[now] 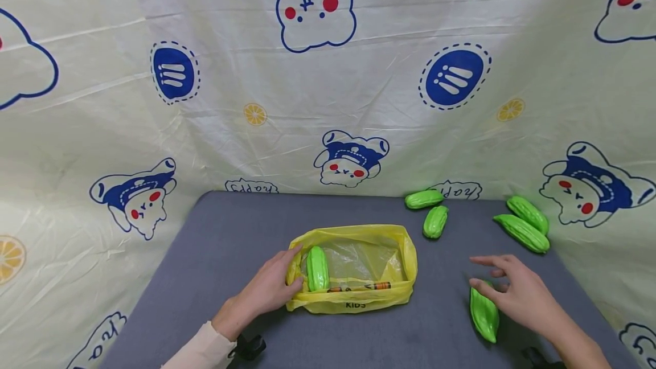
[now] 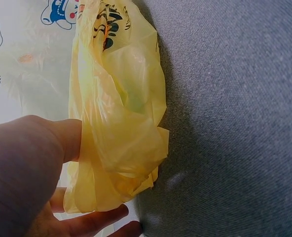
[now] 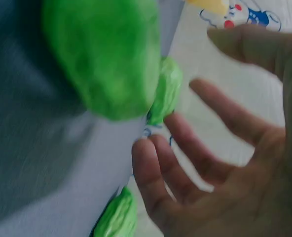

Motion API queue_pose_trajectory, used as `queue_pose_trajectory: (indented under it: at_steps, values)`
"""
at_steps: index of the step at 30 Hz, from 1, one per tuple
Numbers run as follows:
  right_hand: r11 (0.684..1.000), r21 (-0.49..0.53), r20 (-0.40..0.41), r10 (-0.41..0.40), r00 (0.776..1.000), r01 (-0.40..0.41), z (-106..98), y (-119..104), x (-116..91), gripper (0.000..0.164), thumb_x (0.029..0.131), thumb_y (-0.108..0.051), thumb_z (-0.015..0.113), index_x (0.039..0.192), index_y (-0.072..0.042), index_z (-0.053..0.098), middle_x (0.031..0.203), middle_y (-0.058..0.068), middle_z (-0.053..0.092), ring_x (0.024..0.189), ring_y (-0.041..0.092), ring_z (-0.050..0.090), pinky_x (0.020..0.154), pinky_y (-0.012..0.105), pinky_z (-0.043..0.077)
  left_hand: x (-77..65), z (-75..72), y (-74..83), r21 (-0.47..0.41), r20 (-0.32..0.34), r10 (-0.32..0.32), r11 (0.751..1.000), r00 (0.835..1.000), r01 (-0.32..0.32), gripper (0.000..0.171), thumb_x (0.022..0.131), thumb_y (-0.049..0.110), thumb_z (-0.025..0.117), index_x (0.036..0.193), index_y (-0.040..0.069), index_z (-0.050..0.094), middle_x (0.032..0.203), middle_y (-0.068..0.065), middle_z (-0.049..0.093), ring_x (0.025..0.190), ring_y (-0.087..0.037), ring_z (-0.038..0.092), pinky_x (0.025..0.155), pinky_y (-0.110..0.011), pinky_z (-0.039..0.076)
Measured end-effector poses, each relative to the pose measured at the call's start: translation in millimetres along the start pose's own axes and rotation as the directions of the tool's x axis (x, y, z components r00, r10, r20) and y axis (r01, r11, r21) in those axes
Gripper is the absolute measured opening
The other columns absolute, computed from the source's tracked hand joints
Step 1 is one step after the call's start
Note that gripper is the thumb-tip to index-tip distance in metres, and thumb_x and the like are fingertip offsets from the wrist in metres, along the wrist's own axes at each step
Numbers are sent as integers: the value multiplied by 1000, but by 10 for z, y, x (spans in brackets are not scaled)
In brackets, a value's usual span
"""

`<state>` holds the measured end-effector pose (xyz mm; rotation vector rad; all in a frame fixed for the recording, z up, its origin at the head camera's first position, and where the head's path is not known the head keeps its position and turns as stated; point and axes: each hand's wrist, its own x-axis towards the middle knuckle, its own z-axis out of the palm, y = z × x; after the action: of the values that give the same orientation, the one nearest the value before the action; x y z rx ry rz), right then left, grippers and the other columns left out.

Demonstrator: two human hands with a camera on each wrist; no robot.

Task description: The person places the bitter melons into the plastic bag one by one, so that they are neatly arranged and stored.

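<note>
A yellow plastic bag stands with its mouth wide on the dark table, one green bitter melon lying inside at its left end. My left hand grips the bag's left rim; in the left wrist view, thumb and fingers are on either side of the yellow plastic. Over on the right, my right hand hovers with spread fingers beside and partly above another bitter melon. The right wrist view shows that bitter melon close up, apart from the fingers.
Behind the bag's right corner lie two bitter melons, one at the table's back edge and one nearer. Another pair sits at the far right edge. A printed sheet hangs behind the grey table.
</note>
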<state>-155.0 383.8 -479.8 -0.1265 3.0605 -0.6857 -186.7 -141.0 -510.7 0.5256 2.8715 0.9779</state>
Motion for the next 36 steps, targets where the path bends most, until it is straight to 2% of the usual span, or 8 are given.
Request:
queue_pose_trajectory:
  at_steps: [3,8,13,18,22,24,29,36]
  values:
    - [999,6,44,-35,998,35,-5,105,-33,54,107,-42,87,150,-11,77,142,23,70,113,32,74,77,42,62,-3,-2,4,-4,3,-3,1000,1000,3,76,104,15,78,174,2,51,161,-23,67,144,-40,69,122,-63,56]
    - [995,62,120,-80,990,73,-24,284,-47,53,105,-40,90,149,-14,77,152,24,66,134,49,68,90,57,69,-5,0,-1,-7,8,-7,1000,1000,7,76,104,15,77,174,2,50,163,-24,66,147,-42,68,124,-64,55]
    - [984,126,201,-149,968,125,-34,430,-66,54,102,-28,92,152,-16,74,163,30,58,140,56,63,90,65,68,-8,14,-13,1,1,1,1000,1000,-1,75,104,14,77,173,1,51,160,-25,67,144,-41,69,120,-63,57]
    - [972,174,250,-198,948,157,-39,500,-72,59,100,-21,91,155,-21,72,170,29,54,139,16,66,92,67,67,-6,21,-14,7,-1,2,1000,1000,-2,74,104,14,77,173,1,52,157,-23,69,137,-37,71,114,-61,59]
    - [962,208,288,-232,929,176,-61,535,-74,57,101,-14,87,155,-18,72,169,33,54,134,-19,49,92,68,66,-2,22,-11,6,0,3,1000,1000,-3,74,105,15,78,173,2,51,157,-23,69,134,-35,72,112,-60,59]
    - [956,228,319,-252,914,184,-70,551,-77,57,100,-10,85,155,-17,72,169,35,53,130,-28,40,94,55,67,-2,24,-14,2,3,2,1000,1000,-2,74,105,15,78,173,2,51,157,-24,69,135,-36,72,113,-60,59]
    - [942,295,406,-275,871,160,-87,599,-62,62,95,-3,81,155,-18,73,171,41,46,129,-31,37,89,24,58,-8,26,-14,-6,7,-3,1000,1000,3,75,106,16,78,174,2,50,159,-25,68,138,-38,71,115,-61,58]
    - [939,330,475,-254,843,96,-101,647,-43,62,96,-4,79,157,-17,72,172,46,40,124,-33,35,89,24,58,-22,28,-10,-7,8,-4,1000,1000,4,75,106,16,78,175,2,50,160,-25,67,141,-40,70,118,-63,57]
